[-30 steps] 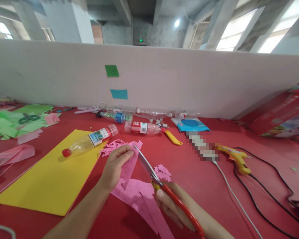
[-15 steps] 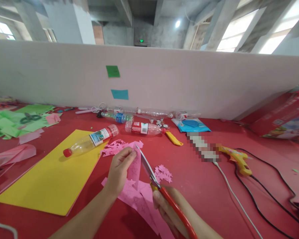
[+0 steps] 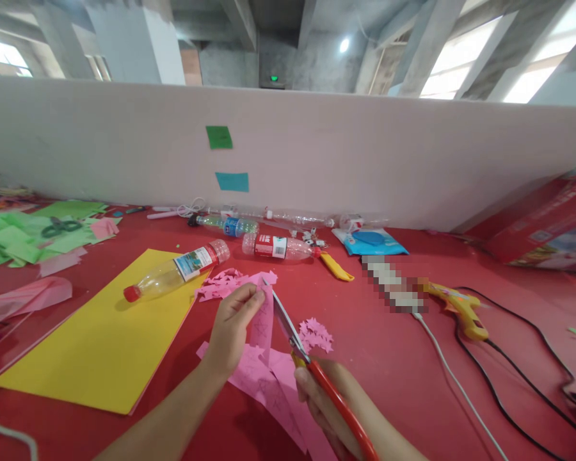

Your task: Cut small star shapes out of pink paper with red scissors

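Observation:
My left hand [image 3: 233, 326] pinches the upper end of a pink paper strip [image 3: 263, 323] with star outlines drawn on it. Scissors [image 3: 288, 326] with red handles are in my right hand [image 3: 324, 400], their blade tips at the strip's top edge beside my left fingertips. Under both hands lie larger pink paper sheets [image 3: 269, 390], also marked with stars. A small heap of cut pink stars [image 3: 315, 335] sits just right of the blades. Pink paper scraps [image 3: 218, 283] lie behind my left hand.
Left of my hands, a plastic bottle [image 3: 177, 272] lies across yellow paper [image 3: 91, 346]. Another red-labelled bottle [image 3: 273, 246] and a yellow cutter [image 3: 336, 266] lie ahead. At right is a yellow glue gun [image 3: 456, 307] with a black cord. Green paper [image 3: 14, 240] is piled far left.
The view has shifted very slightly. Both hands, the strip and the scissors keep nearly the same position, with the blades a little closer together at the paper's edge.

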The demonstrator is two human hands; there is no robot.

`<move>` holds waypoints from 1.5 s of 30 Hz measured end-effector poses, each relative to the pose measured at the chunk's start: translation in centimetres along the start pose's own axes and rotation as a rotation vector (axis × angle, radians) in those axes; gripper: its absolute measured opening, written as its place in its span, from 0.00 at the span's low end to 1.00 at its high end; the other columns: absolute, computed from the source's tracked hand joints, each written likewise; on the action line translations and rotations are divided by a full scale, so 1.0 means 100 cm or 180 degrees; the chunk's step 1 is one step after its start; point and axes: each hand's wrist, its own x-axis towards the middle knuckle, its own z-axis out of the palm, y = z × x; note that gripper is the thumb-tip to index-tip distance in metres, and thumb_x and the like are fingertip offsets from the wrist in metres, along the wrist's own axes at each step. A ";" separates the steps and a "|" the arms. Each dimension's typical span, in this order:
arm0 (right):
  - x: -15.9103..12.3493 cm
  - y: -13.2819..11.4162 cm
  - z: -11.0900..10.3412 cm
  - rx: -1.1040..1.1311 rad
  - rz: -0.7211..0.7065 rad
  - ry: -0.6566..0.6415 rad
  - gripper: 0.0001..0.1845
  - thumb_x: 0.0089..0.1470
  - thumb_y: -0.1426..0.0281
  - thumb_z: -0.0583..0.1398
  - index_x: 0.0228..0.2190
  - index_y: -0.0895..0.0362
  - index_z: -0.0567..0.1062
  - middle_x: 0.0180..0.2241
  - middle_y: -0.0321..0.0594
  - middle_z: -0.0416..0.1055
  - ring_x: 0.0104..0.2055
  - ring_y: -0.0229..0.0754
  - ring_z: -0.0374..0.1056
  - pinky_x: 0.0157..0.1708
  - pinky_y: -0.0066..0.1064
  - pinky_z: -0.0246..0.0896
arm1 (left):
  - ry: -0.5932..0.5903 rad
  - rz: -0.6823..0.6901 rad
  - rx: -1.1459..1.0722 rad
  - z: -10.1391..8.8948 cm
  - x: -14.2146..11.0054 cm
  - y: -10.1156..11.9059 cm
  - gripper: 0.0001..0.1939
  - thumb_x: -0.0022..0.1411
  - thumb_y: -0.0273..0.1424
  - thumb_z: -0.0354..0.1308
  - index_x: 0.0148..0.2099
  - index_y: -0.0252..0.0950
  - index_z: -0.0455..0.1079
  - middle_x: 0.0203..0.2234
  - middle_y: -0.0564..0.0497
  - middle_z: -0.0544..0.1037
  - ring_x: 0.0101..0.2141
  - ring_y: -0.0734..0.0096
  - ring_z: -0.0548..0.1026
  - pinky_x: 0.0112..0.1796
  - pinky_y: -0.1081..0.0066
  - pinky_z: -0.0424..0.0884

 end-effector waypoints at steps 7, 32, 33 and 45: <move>-0.001 -0.005 -0.011 -0.0272 -0.0278 0.0092 0.26 0.52 0.47 0.58 0.20 0.57 0.65 0.20 0.33 0.59 0.24 0.35 0.57 0.25 0.26 0.55 | -0.0205 -0.0080 0.0256 -0.015 0.015 0.009 0.11 0.55 0.36 0.62 0.25 0.36 0.69 0.22 0.55 0.63 0.25 0.75 0.60 0.27 0.74 0.61; 0.002 0.011 -0.003 0.0978 0.0022 -0.0282 0.30 0.52 0.39 0.52 0.25 0.55 0.63 0.10 0.25 0.56 0.08 0.28 0.47 0.08 0.20 0.44 | -0.1239 -0.0521 0.0671 0.005 -0.002 0.003 0.13 0.60 0.42 0.56 0.32 0.40 0.72 0.26 0.52 0.75 0.32 0.67 0.72 0.40 0.68 0.65; 0.002 0.009 -0.003 0.0713 0.0027 -0.0251 0.31 0.51 0.39 0.52 0.25 0.56 0.63 0.09 0.25 0.57 0.08 0.28 0.48 0.09 0.20 0.43 | -0.1058 -0.0465 0.0587 0.007 -0.004 0.003 0.15 0.60 0.44 0.55 0.30 0.40 0.72 0.25 0.52 0.75 0.32 0.66 0.72 0.39 0.68 0.66; -0.006 -0.015 -0.005 0.0203 0.0123 -0.0141 0.25 0.50 0.46 0.60 0.23 0.56 0.64 0.11 0.24 0.51 0.13 0.31 0.54 0.14 0.21 0.46 | 0.0513 0.0012 0.0524 0.002 0.008 0.007 0.15 0.58 0.38 0.57 0.25 0.35 0.75 0.24 0.51 0.78 0.31 0.67 0.74 0.37 0.70 0.66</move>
